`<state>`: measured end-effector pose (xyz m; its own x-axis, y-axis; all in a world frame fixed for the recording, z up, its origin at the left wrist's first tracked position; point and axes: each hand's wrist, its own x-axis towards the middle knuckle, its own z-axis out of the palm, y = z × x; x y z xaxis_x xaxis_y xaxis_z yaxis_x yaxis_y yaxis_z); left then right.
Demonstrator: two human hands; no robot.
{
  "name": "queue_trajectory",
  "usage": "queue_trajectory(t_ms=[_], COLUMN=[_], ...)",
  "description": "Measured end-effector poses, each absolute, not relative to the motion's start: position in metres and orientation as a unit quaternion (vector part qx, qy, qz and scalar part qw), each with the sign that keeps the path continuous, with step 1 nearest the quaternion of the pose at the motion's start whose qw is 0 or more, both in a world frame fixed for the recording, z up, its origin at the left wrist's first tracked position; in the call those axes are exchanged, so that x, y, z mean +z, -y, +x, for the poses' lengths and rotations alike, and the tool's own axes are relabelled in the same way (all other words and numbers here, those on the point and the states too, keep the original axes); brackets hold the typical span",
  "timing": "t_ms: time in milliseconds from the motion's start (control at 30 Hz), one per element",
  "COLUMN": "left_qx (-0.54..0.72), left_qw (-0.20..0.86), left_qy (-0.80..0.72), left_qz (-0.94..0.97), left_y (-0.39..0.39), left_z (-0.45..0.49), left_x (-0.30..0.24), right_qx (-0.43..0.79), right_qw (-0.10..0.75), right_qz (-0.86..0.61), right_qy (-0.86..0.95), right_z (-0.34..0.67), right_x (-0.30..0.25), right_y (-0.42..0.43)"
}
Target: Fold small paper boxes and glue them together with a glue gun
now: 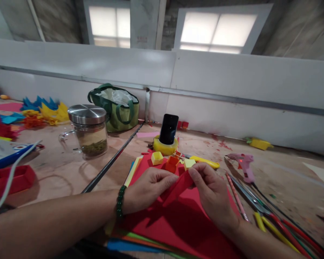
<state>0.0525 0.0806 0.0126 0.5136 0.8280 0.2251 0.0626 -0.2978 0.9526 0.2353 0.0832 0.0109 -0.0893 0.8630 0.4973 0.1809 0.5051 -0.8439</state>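
Note:
Both my hands pinch a strip of red paper (177, 187) above a stack of coloured sheets whose top sheet is red (189, 226). My left hand (148, 189), with a dark green bead bracelet (120, 202) at the wrist, grips the strip's left side between thumb and fingers. My right hand (212, 190) has its thumb and curled fingers closed on the upper right end. Just beyond the fingers stand a pale yellow paper box (157, 158), an orange-red paper box (172, 163) and another pale yellow box (189, 164), partly behind my right fingers.
A phone (169, 128) leans on a yellow tape roll (165, 146). Right lie a yellow cutter (205, 162), a pink glue gun (243, 163) with cord, a pencil (236, 196) and scissors (250, 196). Left stand a lidded glass mug (90, 135) and a green bag (125, 117).

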Motion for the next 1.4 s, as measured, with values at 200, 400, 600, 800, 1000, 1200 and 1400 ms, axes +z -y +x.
queue_trajectory(t_ms=[200,400,600,800,1000,1200,1400], left_qx=[0.358,0.366,0.376,0.386,0.362,0.349,0.352], left_qw=[0.546,0.532,0.508,0.475,0.461,0.459,0.469], left_qy=[-0.296,-0.333,-0.356,-0.355,-0.373,-0.379,-0.379], left_qz=[0.697,0.687,0.688,0.707,0.719,0.723,0.716], left_y=[-0.081,-0.080,-0.080,-0.081,-0.080,-0.078,-0.079], left_z=[0.054,0.057,0.056,0.055,0.057,0.058,0.056], left_x=[0.011,0.009,0.011,0.005,-0.002,-0.001,0.001], right_qx=[0.306,0.265,0.268,0.256,0.288,0.328,0.338], right_qw=[0.550,0.531,0.519,0.514,0.517,0.530,0.530], right_qz=[-0.378,-0.392,-0.398,-0.407,-0.399,-0.404,-0.417], right_qy=[0.680,0.703,0.707,0.710,0.700,0.670,0.657], right_z=[0.235,0.234,0.235,0.236,0.233,0.234,0.237], right_x=[0.012,0.011,0.013,0.016,0.022,0.023,0.025], right_y=[-0.083,-0.080,-0.078,-0.076,-0.077,-0.080,-0.080])
